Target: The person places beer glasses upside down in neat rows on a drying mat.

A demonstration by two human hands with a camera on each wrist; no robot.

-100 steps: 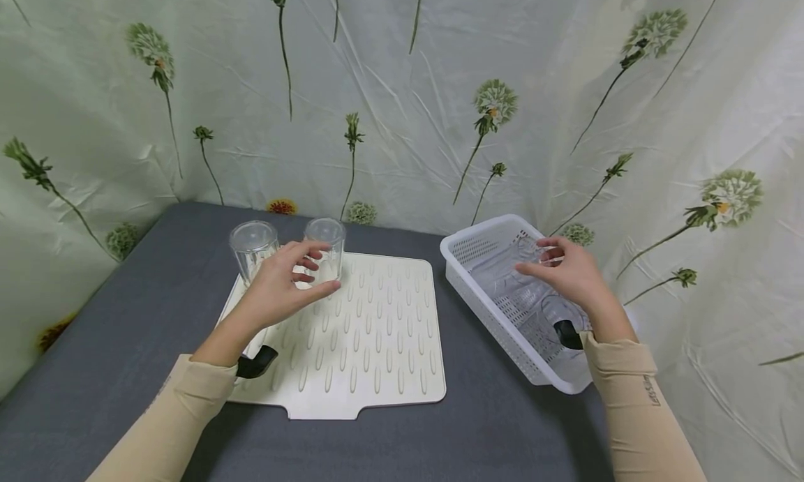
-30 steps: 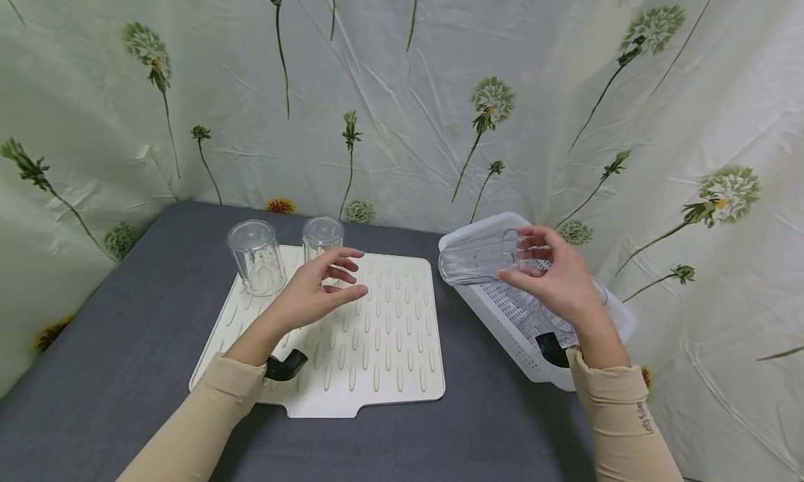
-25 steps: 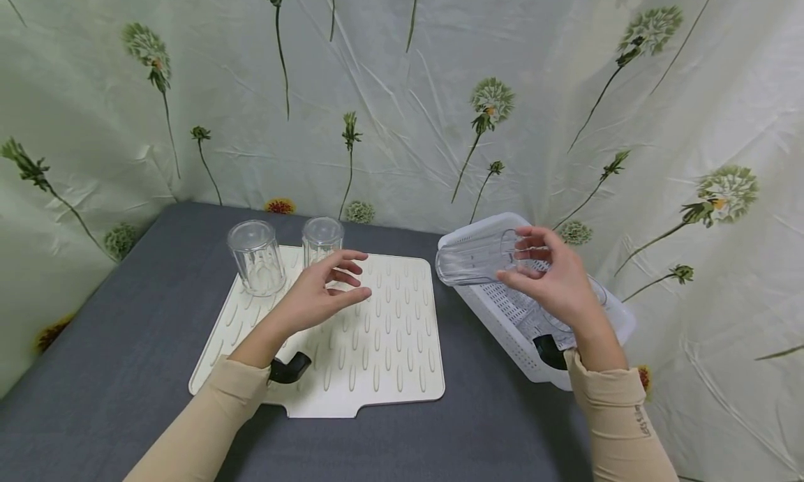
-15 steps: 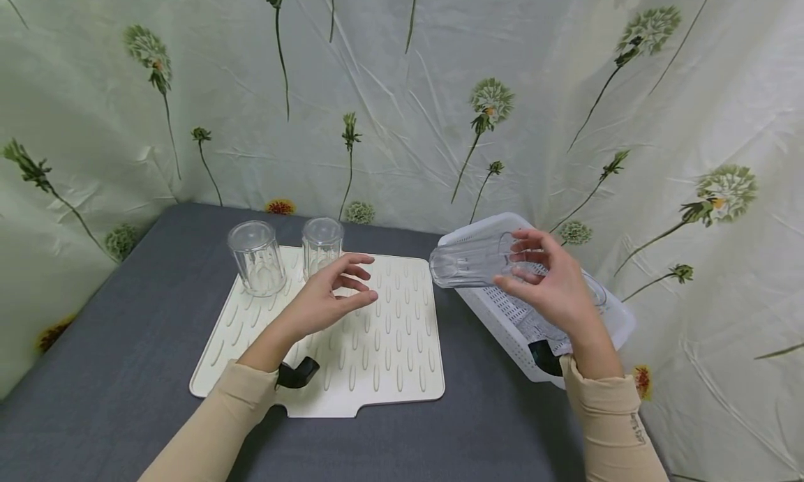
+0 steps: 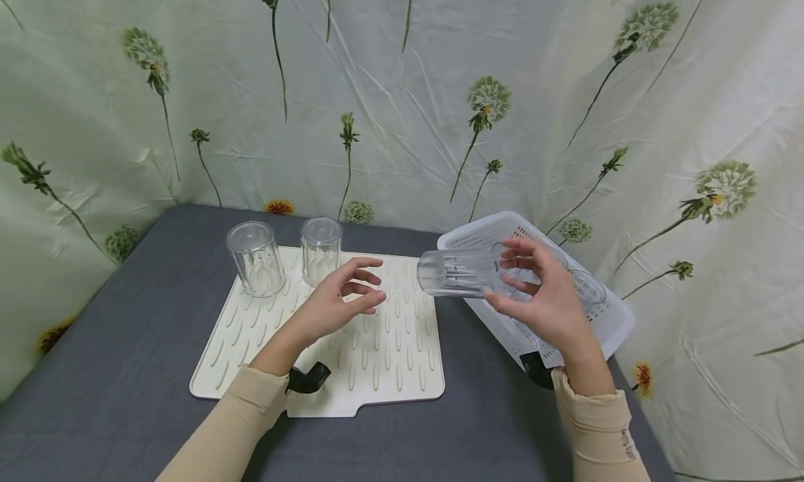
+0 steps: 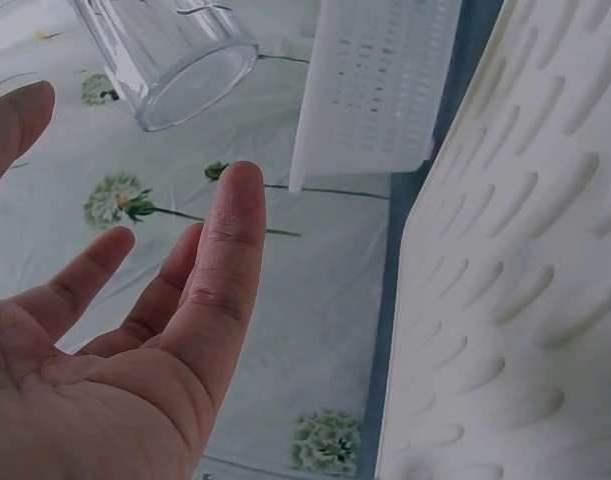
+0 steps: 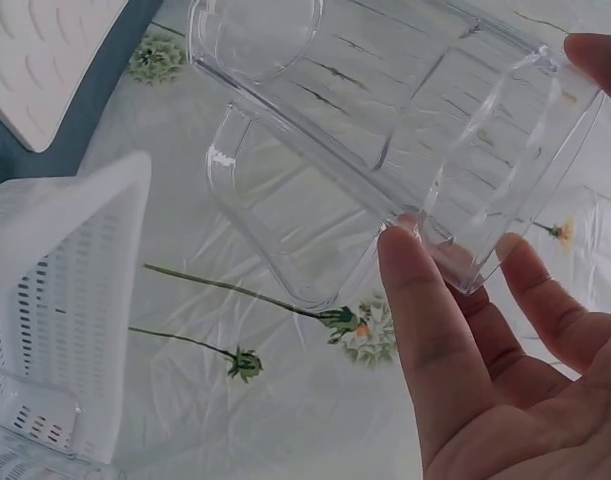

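Your right hand [image 5: 546, 302] grips a clear glass mug [image 5: 455, 273] near one end, with the mug lying on its side in the air and its other end pointing left. In the head view it overlaps the left edge of the white perforated basket [image 5: 609, 325], but both wrist views show a gap between mug and basket. Only the right wrist view makes the handle [image 7: 223, 165] plain, a loop along the mug's side; there your right fingers [image 7: 435, 340] bear on the glass, with a digit at the opposite side too.

Your left hand [image 5: 336, 300] is released, fingers loosely bent, holding nothing above the cream ribbed mat [image 5: 402, 370]. The left wrist view separates your fingertips clearly from the mug's round end, and shows the mat's raised ribs up close.

On the far left part of the mat, two clear glasses [image 5: 256, 266] stand on end near each other; the head view alone shows them. It also gives you another clear glass [image 5: 588, 287] inside the basket, by your right wrist; the right wrist view catches just a piece of clear glassware at that basket's bottom. Mat and basket rest on the dark grey bench [image 5: 125, 370], before a flower-printed cloth [image 5: 389, 133].
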